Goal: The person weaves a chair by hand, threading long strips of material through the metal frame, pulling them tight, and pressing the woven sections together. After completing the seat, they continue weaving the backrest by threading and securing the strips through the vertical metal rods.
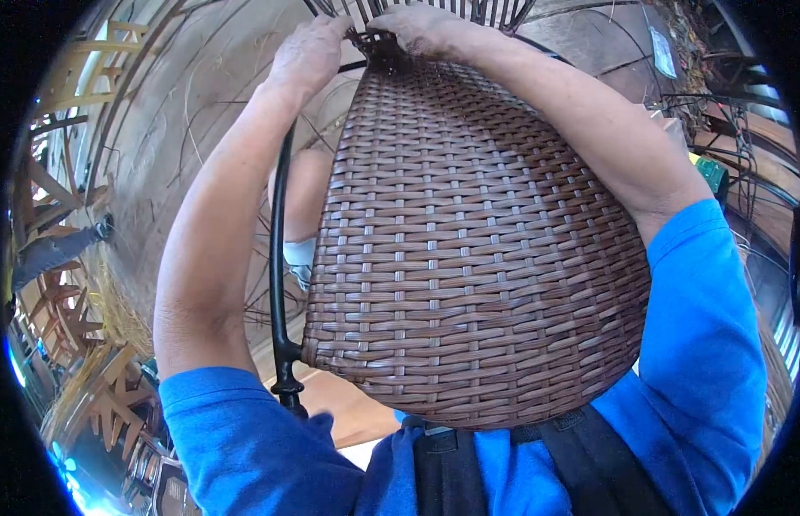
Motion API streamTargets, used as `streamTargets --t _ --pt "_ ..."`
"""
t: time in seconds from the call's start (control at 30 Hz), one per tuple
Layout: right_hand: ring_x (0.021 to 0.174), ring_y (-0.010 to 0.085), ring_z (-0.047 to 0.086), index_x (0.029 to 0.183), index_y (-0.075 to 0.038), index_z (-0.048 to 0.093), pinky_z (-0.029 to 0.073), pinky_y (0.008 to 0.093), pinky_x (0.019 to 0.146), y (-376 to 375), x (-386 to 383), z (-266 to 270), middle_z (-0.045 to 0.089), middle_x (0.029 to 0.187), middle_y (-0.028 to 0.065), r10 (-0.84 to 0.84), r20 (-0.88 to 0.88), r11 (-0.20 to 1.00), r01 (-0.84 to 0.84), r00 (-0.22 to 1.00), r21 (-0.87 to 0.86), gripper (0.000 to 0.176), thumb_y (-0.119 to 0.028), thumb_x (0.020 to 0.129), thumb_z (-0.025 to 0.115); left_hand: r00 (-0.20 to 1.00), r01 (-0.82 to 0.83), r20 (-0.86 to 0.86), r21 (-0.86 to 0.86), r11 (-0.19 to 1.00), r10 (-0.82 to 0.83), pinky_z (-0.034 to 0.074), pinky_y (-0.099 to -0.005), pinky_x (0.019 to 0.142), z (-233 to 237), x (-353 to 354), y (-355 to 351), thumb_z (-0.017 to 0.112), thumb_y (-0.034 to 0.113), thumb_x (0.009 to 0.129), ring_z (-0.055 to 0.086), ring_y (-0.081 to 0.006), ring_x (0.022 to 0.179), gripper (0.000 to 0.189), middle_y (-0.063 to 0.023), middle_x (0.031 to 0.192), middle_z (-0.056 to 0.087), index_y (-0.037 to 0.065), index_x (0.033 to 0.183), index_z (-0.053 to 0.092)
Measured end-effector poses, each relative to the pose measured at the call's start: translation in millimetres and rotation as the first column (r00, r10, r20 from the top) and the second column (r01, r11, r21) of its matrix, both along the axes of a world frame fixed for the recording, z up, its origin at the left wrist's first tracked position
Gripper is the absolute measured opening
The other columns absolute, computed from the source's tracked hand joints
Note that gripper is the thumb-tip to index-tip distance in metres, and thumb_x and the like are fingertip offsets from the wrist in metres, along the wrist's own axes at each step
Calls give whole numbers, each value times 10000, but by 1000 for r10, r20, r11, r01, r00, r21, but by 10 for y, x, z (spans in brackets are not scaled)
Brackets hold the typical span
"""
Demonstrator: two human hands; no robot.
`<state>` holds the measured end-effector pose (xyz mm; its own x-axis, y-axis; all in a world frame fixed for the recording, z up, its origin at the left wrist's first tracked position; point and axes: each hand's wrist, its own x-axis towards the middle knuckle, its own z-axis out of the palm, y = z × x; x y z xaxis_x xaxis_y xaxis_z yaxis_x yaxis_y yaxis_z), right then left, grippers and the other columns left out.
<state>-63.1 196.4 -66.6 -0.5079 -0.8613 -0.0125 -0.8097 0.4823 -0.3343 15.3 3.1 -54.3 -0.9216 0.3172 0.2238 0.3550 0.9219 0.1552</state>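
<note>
A large brown woven wicker panel (468, 249) lies against my body and fills the middle of the view. Its narrow top end has dark strands where the weave stops. My left hand (312, 50) is at the left of that end, fingers closed on the strands. My right hand (419, 30) is bent over the top edge from the right, and its fingertips are hidden. Along the panel's left side runs a black metal frame tube (280, 232) with a turned lower end. More dark strands (494, 10) fan out beyond my hands.
The grey floor (172, 103) has thin loose strands scattered over it. Wooden pieces (116, 404) and straw-like fibres lie at the left. Another person's leg (60, 254) shows at the left edge. Dark metal frames (735, 146) and a green object (712, 176) are at the right.
</note>
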Motion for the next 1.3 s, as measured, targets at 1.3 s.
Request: streamTargets --t 1.3 --pt "931 350 580 1142 -18 528 470 438 816 667 836 1252 598 994 184 107 144 993 -112 984 28 379 -124 778 520 985 -169 -1 211 963 173 466 -474 791 -52 96 -288 492 367 872 599 -406 883 401 -229 918 636 12 1011 617"
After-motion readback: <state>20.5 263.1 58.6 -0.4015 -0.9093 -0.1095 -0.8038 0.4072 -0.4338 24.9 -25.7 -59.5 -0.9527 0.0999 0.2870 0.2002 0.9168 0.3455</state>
